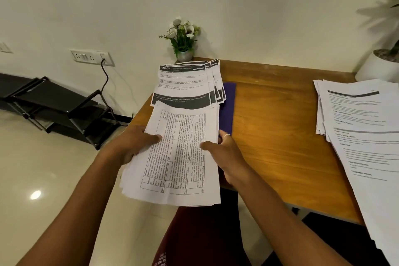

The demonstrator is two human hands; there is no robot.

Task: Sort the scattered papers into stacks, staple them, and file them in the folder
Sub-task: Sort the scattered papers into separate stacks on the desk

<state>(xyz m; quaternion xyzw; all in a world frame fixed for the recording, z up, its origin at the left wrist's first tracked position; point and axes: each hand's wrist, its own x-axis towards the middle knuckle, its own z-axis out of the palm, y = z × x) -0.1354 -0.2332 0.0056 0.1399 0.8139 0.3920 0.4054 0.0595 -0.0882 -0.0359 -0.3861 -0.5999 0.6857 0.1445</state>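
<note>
1. Around you: a wooden table (276,136) against the wall, with a small flower pot (183,39) at its far left corner and a big white plant pot (377,67) at the far right.
2. A loose pile of printed sheets (362,125) sprawls over the right end, well apart from your hands.
3. Off to the left on the floor sits a black rack (64,108), with a wall socket (91,57) above it and a cable hanging down.
4. Straight ahead, a fanned set of papers with dark bands (185,84) lies on the table. A purple folder (228,103) is just beside it on the right, partly tucked under.
5. Your stack of papers (177,153) is at the table's left end, and its far edge meets the fanned set.
6. Its long axis runs away from you toward the wall. The near end hangs past the table's front edge over your lap, and the printed grid on top reads sideways.
7. Your left hand (131,144) grips the stack's left edge, thumb on top. Your right hand (226,153) grips the right edge the same way, so your hands are apart with the sheets between them.
8. Can't tell whether the stack rests on the table or is lifted.
</note>
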